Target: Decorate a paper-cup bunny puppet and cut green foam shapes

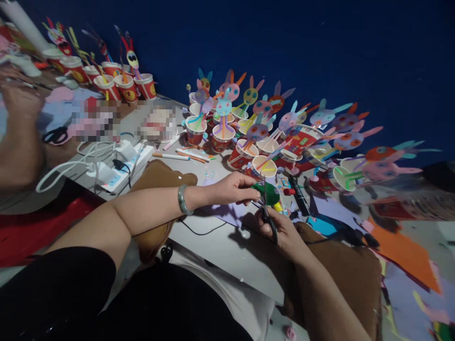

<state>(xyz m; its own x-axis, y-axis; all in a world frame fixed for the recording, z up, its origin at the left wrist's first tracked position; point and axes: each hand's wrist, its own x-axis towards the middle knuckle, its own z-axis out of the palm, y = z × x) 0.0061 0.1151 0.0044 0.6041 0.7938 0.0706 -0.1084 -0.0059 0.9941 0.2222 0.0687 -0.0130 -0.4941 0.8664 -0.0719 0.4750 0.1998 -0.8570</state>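
Observation:
My left hand (236, 188) pinches a small piece of dark green paper (270, 194) above the table. In my right hand (280, 229) is a pair of black-handled scissors (267, 217), its blades pointing away from me and against the green paper. A pale bangle (183, 199) circles my left wrist. Beneath both hands lies a sheet of light purple paper (227, 214). Just beyond the scissors stands a paper cup (264, 169) with coloured strips inside. A black marker (299, 195) rests to the right of the green paper.
Many paper cups with rabbit-faced figures (224, 109) crowd the back by the blue wall. A power strip (130, 166) with cables lies left. Orange paper (405, 253) and scraps spread right. Another person's arm (19, 128) reaches in at far left, near black scissors (56, 136).

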